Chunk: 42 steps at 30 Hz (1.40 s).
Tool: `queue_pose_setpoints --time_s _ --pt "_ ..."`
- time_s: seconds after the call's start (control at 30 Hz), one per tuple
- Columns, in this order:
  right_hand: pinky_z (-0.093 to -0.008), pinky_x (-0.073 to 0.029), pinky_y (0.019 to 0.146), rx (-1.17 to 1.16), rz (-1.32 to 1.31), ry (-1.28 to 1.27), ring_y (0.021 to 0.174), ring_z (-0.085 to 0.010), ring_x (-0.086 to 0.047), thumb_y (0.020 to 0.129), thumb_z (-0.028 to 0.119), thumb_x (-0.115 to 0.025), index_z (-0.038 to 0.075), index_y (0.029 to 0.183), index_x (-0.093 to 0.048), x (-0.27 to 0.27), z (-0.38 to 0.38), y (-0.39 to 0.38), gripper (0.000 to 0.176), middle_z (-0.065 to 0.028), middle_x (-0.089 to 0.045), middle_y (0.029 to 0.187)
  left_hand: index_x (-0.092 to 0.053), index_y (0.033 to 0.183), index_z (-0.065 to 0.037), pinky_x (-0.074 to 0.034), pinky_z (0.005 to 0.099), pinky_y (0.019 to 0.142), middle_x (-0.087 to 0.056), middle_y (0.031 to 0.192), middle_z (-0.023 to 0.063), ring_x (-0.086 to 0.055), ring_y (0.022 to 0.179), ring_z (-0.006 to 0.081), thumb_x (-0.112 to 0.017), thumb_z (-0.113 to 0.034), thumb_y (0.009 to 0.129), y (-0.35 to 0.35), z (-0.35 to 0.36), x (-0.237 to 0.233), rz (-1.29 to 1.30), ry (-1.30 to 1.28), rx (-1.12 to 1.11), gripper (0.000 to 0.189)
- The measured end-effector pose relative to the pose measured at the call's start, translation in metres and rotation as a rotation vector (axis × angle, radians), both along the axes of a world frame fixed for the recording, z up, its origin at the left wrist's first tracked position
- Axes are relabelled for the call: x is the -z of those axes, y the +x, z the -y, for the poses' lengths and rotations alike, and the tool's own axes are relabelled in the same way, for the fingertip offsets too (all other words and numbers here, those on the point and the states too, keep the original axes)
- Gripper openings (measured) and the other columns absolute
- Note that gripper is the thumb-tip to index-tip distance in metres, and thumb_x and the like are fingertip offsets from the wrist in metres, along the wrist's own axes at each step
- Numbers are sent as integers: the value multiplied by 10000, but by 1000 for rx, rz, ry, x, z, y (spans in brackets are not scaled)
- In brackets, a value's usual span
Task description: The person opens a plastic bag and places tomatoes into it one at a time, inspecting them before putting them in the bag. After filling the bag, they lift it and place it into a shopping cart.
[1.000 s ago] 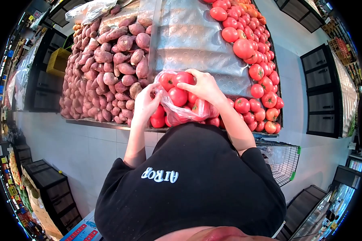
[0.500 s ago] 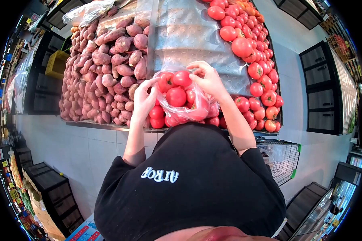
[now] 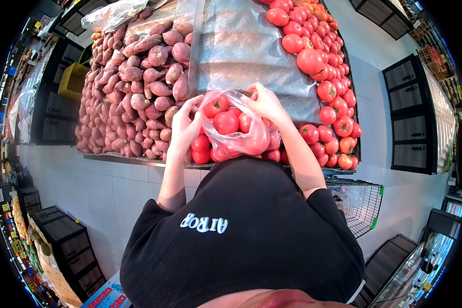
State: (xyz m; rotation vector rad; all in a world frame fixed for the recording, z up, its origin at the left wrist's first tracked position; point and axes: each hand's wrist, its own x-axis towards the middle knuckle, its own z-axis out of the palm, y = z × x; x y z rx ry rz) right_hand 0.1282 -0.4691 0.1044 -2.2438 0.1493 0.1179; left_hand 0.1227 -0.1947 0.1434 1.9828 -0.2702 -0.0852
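Note:
A clear plastic bag [image 3: 236, 140] with several red tomatoes [image 3: 225, 123] in it rests at the front edge of the stand, close to my body. My left hand [image 3: 187, 123] pinches the left side of the bag's mouth. On the right side, my right hand [image 3: 264, 104] grips the rim between thumb and fingers. Between the two hands the bag's mouth stands spread, with tomatoes showing through it. Loose tomatoes [image 3: 200, 149] lie beside and under the bag.
Sweet potatoes [image 3: 138, 97] are heaped on the left, behind a low divider [image 3: 192, 51]. A grey dimpled mat [image 3: 246, 46] covers the middle. More tomatoes [image 3: 339, 105] line the right edge. A wire shopping cart [image 3: 362, 205] stands right of me.
My right hand has shifted slightly right and down, drawing the bag's rim with it. A tomato at the top of the bag now sits lower, beneath the plastic.

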Motion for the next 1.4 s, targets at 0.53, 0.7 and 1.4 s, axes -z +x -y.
queue_pose_setpoints --time_s 0.53,0.7,1.4 --pt "-465 -561 912 -72 -538 -344 1057 -367 -730 742 686 -752 -84 1032 -737 8 48 22 823 -305 -727 1077 -657 1303 -30 -501 291 663 -610 742 55 -583 677 130 -630 -85 943 4 9 -19 84 166 39 365" --pt "-463 -549 944 33 -379 -296 1096 -406 -702 761 627 -768 -37 1218 -667 16 54 18 812 -297 -716 1126 -650 1294 -11 -526 323 736 -642 810 81 -626 755 179 -730 -178 926 6 8 -12 46 195 -54 412" --pt "-429 -529 979 -317 276 60 1131 -370 -673 738 284 -850 24 1243 -595 -67 -27 -42 622 -202 -693 1175 -631 1389 -113 -499 365 1038 -645 1340 190 -622 1218 248 -744 -91 808 140 81 18 7 410 917 593"
